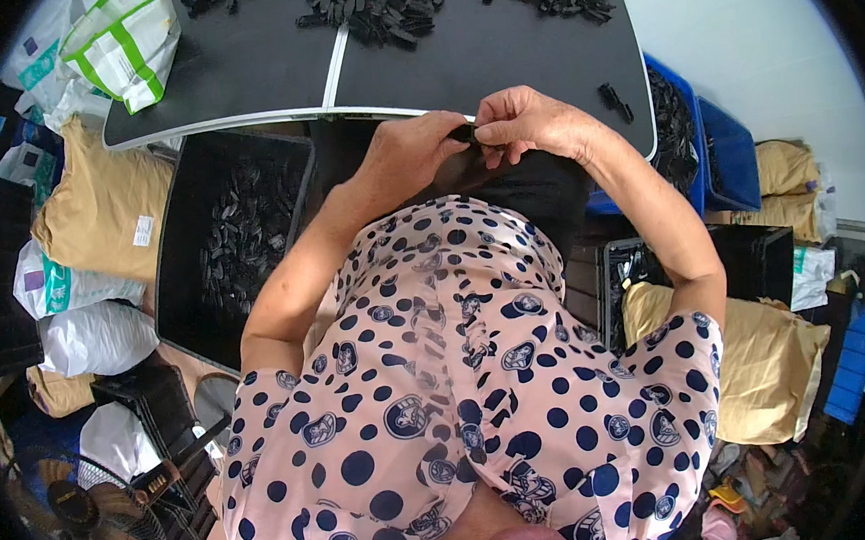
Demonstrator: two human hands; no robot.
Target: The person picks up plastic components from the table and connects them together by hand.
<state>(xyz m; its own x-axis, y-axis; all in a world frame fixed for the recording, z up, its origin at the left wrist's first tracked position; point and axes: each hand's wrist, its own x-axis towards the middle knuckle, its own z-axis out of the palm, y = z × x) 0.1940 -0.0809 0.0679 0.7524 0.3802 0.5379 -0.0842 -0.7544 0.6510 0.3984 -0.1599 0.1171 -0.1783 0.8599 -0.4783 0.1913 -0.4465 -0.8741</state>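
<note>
My left hand (418,151) and my right hand (527,125) meet in front of me at the table's near edge. Between their fingertips they pinch a small black plastic part (464,134), mostly covered by the fingers, so its exact kind cannot be made out. On the black folding table (237,58), past my hands, lie heaps of similar black plastic pieces (374,8). One loose black piece (616,103) rests alone near the table's right end, to the right of my right hand.
Left of my lap stands a black crate (174,278) holding many black pieces. Blue bins (728,154) with more are on the right. A green-and-white bag (126,51) sits on the table's left corner. Brown sacks (97,208) and a fan (73,506) crowd the left.
</note>
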